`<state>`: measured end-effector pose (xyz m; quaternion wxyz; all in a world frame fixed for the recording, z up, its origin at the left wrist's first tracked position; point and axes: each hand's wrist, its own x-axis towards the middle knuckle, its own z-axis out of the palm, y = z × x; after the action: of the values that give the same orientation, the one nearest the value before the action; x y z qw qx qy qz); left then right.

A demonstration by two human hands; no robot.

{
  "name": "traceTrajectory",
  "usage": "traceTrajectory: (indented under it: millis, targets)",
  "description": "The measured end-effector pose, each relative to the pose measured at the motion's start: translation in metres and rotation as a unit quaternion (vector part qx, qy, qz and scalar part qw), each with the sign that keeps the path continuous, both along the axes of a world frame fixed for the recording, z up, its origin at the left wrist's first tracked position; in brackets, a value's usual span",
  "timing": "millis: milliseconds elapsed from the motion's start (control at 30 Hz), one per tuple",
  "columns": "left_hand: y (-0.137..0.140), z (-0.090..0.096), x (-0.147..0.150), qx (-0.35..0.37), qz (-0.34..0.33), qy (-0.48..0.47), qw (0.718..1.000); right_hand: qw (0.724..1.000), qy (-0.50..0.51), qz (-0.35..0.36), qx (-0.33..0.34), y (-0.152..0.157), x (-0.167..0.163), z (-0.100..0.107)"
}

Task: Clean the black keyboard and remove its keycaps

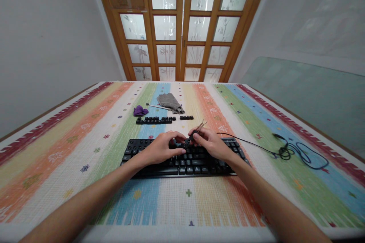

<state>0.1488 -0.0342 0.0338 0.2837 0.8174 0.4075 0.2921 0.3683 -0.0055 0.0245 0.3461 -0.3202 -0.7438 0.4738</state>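
Observation:
A black keyboard (165,170) lies across the table in front of me, and some keys along its far side are hidden by my hands. Over its middle, my left hand (164,146) is curved with thumb and fingers apart, nothing visible in its grasp. My right hand (209,142) pinches a wire keycap puller (202,124), its thin prongs pointing up and away. A small black piece shows at those fingertips; whether it is a keycap or the puller's handle, I cannot tell. Beyond the keyboard, several loose black keycaps (155,120) stand in rows.
Behind the keycaps lie a purple cloth (140,111), a thin brush (158,106) and a grey cloth (171,102). The keyboard's cable (285,152) runs right and lies coiled. A striped tablecloth (114,182) covers the table; wooden glazed doors (182,26) stand beyond.

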Motion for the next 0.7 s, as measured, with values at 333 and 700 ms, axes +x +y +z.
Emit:
traceTrajectory:
  millis: [333, 700]
  targets:
    - [0.006, 0.005, -0.003, 0.099, 0.001, 0.081, 0.992, 0.997, -0.033, -0.051, 0.047, -0.005, 0.000, 0.002]
    - [0.066, -0.017, -0.018, 0.167, 0.040, 0.195, 0.966, 0.993, -0.035, -0.083, 0.072, -0.010, 0.000, 0.004]
